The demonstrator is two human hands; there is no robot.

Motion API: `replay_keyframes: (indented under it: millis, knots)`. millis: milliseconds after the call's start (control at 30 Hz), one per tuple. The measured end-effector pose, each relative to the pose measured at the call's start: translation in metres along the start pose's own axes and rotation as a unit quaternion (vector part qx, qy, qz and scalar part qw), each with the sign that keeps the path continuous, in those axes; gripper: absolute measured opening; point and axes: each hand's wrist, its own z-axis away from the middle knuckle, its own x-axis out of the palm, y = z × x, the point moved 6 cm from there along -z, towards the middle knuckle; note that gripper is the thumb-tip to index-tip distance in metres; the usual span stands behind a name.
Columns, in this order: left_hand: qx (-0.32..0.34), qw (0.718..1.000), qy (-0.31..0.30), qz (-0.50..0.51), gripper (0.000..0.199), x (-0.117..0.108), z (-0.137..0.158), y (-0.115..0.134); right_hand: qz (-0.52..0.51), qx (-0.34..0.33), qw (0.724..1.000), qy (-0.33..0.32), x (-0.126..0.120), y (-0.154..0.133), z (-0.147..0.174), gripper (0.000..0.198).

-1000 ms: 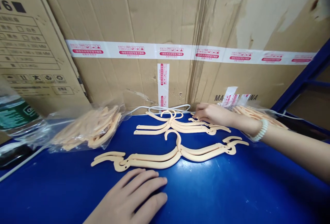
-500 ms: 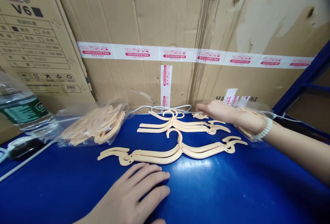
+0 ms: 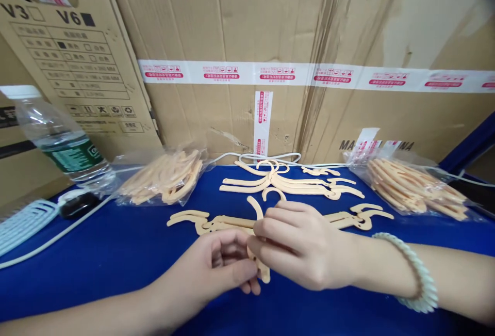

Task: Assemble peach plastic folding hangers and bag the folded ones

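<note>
1. Right hand point(image 3: 299, 240): thumb and fingers pinched on a small beige hanger piece point(image 3: 255, 208). Pale beaded bracelet point(image 3: 421, 279) on the wrist.
2. Left hand point(image 3: 218, 269): fingers curled, pinching the lower part of the same piece. The two hands meet around it.
3. Hanger piece position: raised in front of the person, its curved end tilted up, a lower end showing beneath the fingers. Middle hidden; cannot tell whether it is one part or two.
4. Beige folding hanger point(image 3: 230, 222): on the blue worktop point(image 3: 127, 264), directly behind the hands, which partly cover it; clip arms at both ends.
5. Second group of hanger parts point(image 3: 297, 188): farther back; small loose clip parts point(image 3: 320, 172) behind its right end.
6. Left bag point(image 3: 166, 176) and right bag point(image 3: 413, 186): clear plastic, filled with similar parts.
7. Water bottle point(image 3: 73, 145): far left, green label.
</note>
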Motion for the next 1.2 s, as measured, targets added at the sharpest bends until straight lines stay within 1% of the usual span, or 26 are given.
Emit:
replay_keyframes:
  millis: [67, 167, 233, 300, 367, 400, 433, 500, 533, 667, 767, 833, 933, 1033, 1100, 1200]
  knots:
    - [-0.021, 0.998, 0.027, 0.049, 0.025, -0.004, 0.000, -0.001, -0.015, -0.004, 1.000, 0.017, 0.000, -0.002, -0.002, 0.040]
    - [-0.044, 0.994, 0.048, 0.088, 0.026, -0.006, 0.002, -0.004, -0.071, 0.026, 0.997, 0.035, -0.002, 0.005, 0.001, 0.033]
    - [-0.044, 0.991, 0.062, 0.110, 0.026, -0.007, 0.003, -0.004, -0.103, 0.065, 0.991, 0.053, -0.007, 0.017, 0.007, 0.025]
    - [-0.048, 0.986, 0.077, 0.139, 0.027, -0.007, 0.004, -0.005, -0.101, 0.114, 0.987, 0.050, -0.009, 0.039, 0.018, 0.025]
    - [-0.059, 0.980, 0.088, 0.167, 0.029, -0.007, 0.004, -0.005, -0.061, 0.183, 0.981, -0.006, -0.006, 0.069, 0.034, 0.022]
    - [-0.066, 0.978, 0.092, 0.175, 0.031, -0.006, 0.005, -0.006, -0.037, 0.226, 0.972, -0.053, -0.002, 0.085, 0.044, 0.021]
    - [-0.071, 0.976, 0.095, 0.181, 0.032, -0.006, 0.005, -0.007, -0.027, 0.254, 0.964, -0.076, -0.001, 0.099, 0.055, 0.020]
    - [-0.076, 0.974, 0.104, 0.187, 0.034, -0.007, 0.005, -0.009, -0.020, 0.288, 0.952, -0.106, 0.001, 0.118, 0.075, 0.014]
    - [-0.074, 0.973, 0.109, 0.189, 0.034, -0.008, 0.005, -0.010, -0.020, 0.299, 0.947, -0.116, 0.002, 0.123, 0.084, 0.011]
    - [-0.061, 0.974, 0.114, 0.186, 0.033, -0.011, 0.004, -0.013, -0.024, 0.328, 0.934, -0.142, 0.012, 0.123, 0.104, 0.005]
    - [-0.054, 0.979, 0.117, 0.159, 0.034, -0.012, 0.003, -0.014, -0.031, 0.344, 0.928, -0.138, 0.018, 0.119, 0.106, 0.008]
    - [-0.043, 0.983, 0.116, 0.138, 0.035, -0.013, 0.004, -0.012, -0.039, 0.353, 0.926, -0.129, 0.017, 0.120, 0.103, 0.010]
    - [-0.022, 0.985, 0.116, 0.122, 0.034, -0.014, 0.004, -0.009, -0.049, 0.370, 0.922, -0.103, 0.006, 0.121, 0.101, 0.012]
    - [-0.007, 0.983, 0.137, 0.125, 0.034, -0.020, 0.005, -0.005, -0.060, 0.387, 0.918, -0.064, -0.013, 0.116, 0.103, 0.014]
    - [0.003, 0.980, 0.153, 0.123, 0.033, -0.026, 0.006, -0.001, -0.067, 0.397, 0.915, -0.031, -0.026, 0.107, 0.108, 0.011]
    - [0.019, 0.980, 0.164, 0.111, 0.028, -0.036, 0.006, 0.002, -0.035, 0.388, 0.921, 0.006, -0.041, 0.088, 0.116, 0.018]
